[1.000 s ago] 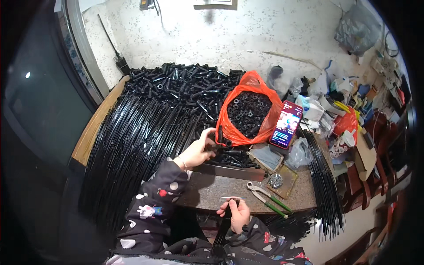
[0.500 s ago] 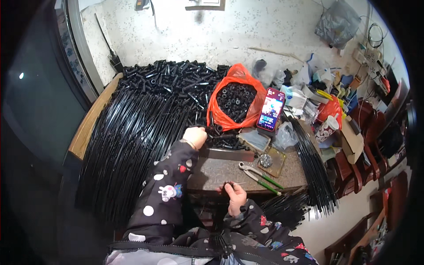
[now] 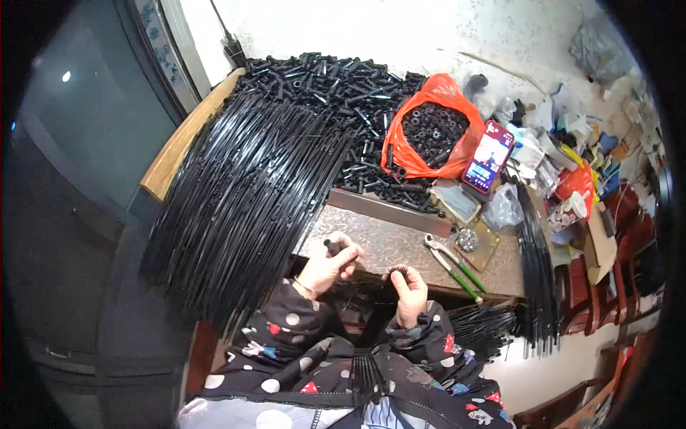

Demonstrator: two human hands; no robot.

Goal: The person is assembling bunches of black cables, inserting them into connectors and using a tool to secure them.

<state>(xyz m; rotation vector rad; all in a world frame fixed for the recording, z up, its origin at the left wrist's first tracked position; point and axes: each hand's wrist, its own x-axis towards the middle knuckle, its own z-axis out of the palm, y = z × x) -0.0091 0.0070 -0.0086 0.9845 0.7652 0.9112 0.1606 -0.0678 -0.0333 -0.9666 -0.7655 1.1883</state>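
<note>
Near the table's front edge, my left hand (image 3: 323,270) is closed around a short black plastic tube (image 3: 331,247), whose end sticks up past the fingers. Just to its right, my right hand (image 3: 411,297) pinches a small dark ribbed thing (image 3: 395,271) between thumb and fingers; its kind is too small to make out. The two hands are a little apart. Beyond them, a heap of similar black tubes (image 3: 314,84) lies behind a metal strip (image 3: 389,211). Many long thin black rods (image 3: 229,200) lie to the left.
A red plastic bag (image 3: 392,151) holds black toothed rings (image 3: 437,132). Right of it stands a lit phone (image 3: 489,157). Green-handled pincers (image 3: 458,269) and a shiny metal cluster (image 3: 467,239) lie at the right. More black rods (image 3: 536,264) hang over the right edge, beside clutter.
My left hand has drawn back from the heap toward the front edge with a black tube in it. My right hand keeps its pinch. The view has shifted, moving the table leftward-up to rightward-up.
</note>
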